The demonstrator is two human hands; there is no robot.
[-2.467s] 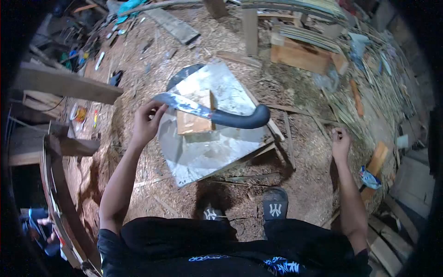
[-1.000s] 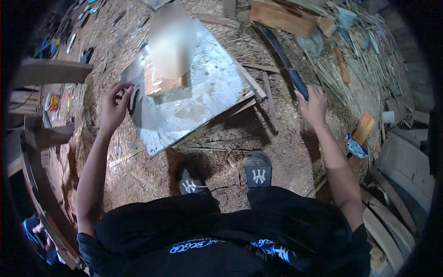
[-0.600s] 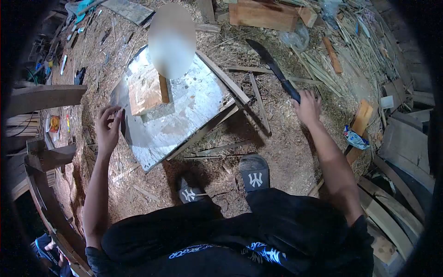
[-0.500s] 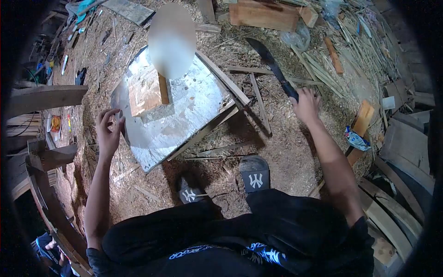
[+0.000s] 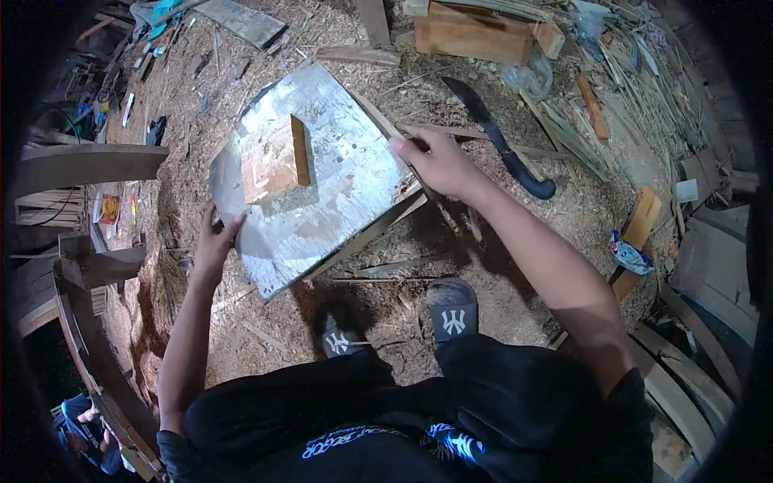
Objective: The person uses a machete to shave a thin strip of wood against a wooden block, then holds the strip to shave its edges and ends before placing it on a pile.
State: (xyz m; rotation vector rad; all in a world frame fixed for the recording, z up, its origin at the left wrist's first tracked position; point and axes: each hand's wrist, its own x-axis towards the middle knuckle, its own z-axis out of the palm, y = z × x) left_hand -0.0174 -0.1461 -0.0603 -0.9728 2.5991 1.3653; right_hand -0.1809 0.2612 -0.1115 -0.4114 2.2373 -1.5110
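A low wooden table (image 5: 338,181) with a worn, white-stained top stands tilted in front of my feet. My left hand (image 5: 214,245) grips its left edge, thumb on top and the other fingers partly hidden by the side. On the right edge my right hand (image 5: 441,167) is closed around the rim near the corner. A square wooden block (image 5: 274,165) with a rough, pale upper face rests on the tabletop, touched by neither hand. Beyond my right hand, a machete (image 5: 489,129) with a dark blade and black handle lies on the ground.
Sawdust and wood strips cover the floor. A large timber block (image 5: 475,34) lies at the back, a blue-white packet (image 5: 630,253) at right. Curved wooden pieces (image 5: 88,171) stand at left. Another person (image 5: 84,431) is partly visible at lower left.
My right hand has let go of the machete, now on the ground, and moved left onto the table's edge. My left hand has closed on the opposite edge.
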